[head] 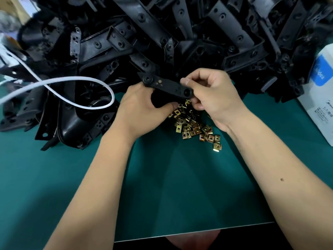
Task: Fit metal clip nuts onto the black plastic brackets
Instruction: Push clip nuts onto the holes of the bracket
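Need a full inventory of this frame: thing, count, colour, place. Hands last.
held bracket: one, black, gripped in both hands above the clip nuts.
bracket pile: too many to count, black, heaped across the far half of the mat and down its left side.
clip nuts: a few dozen, brass-yellow, loose heap on the mat under the hands.
cable: one, white, looped over the brackets at left.
box: one, white with a blue label, right edge.
mat: one, green, covers the table.
left hand: grips the bracket's left end.
right hand: pinches the bracket's right end.
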